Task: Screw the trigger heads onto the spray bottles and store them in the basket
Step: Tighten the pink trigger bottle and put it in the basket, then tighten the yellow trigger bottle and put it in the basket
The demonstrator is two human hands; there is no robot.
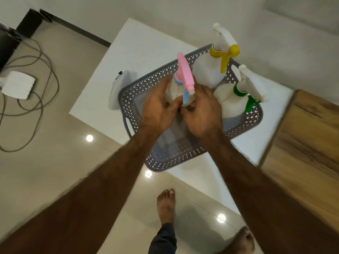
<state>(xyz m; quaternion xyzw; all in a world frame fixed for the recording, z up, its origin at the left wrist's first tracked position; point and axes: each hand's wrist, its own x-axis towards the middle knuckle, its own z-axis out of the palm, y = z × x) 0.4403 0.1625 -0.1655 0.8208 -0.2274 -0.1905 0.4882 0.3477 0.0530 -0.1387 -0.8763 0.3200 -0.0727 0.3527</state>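
A grey perforated basket stands on a white table. Inside it at the back stands a white spray bottle with a yellow-collared trigger head. Beside that, at the right, is a white bottle with a green-collared trigger head. Both my left hand and my right hand wrap around a third white bottle with a pink and blue trigger head, held upright over the basket's middle. Its lower body is hidden by my fingers.
A white bottle with a black cap lies on the table just left of the basket. A wooden surface adjoins the table at right. On the tiled floor lie grey cables, a white adapter box and my bare feet.
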